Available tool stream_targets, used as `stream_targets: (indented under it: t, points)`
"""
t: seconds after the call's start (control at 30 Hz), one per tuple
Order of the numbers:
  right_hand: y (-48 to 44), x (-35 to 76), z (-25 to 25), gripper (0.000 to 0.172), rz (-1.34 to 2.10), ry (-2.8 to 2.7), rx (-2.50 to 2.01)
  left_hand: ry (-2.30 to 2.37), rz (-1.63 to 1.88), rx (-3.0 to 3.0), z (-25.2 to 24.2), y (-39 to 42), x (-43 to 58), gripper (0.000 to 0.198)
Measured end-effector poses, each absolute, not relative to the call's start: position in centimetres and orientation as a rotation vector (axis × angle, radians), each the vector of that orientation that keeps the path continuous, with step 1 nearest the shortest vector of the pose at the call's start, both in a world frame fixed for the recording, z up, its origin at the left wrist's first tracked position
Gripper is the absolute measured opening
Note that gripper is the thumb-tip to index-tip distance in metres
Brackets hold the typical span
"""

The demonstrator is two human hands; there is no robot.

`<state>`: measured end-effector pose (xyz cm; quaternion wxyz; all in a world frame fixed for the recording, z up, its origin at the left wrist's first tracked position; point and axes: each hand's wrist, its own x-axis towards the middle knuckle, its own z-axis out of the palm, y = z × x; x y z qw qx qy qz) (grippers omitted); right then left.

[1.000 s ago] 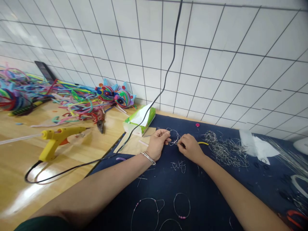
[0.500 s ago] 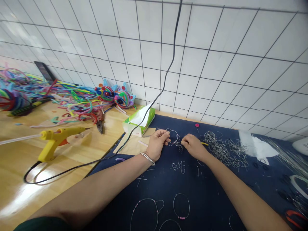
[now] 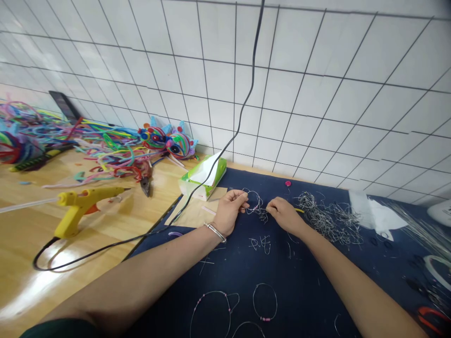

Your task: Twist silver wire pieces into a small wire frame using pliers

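Note:
Over the dark blue mat, my left hand pinches one side of a thin wire loop. A silver bangle circles that wrist. My right hand is closed on the loop's other side, and a yellow-handled tool tip pokes out behind its fingers. Small bent wire bits lie just in front of both hands. Finished wire rings with pink beads rest nearer to me.
A heap of tangled silver wire lies right of my hands. A green tissue pack, a yellow glue gun with its black cable, pliers, colourful tubes and a tiled wall surround the wooden table.
My right hand has shifted slightly right and away from the left, stretching the wire loop between them. The left hand has stayed put.

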<state>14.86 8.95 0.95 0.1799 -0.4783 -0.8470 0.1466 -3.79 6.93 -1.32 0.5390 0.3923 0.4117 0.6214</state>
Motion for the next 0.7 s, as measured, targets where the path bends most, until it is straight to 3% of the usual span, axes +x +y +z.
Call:
stream_targets:
  t: [0.47,0.7]
  points:
    - [8.5,15.0,2.3,0.018,0.717,-2.37,-1.279,0.983,1.475,0.894,-1.0,6.9,-3.8,0.027]
    - [8.5,15.1,2.3,0.017,0.579,-2.516,-1.253,0.985,1.464,0.915,-1.2,6.9,-3.7,0.026]
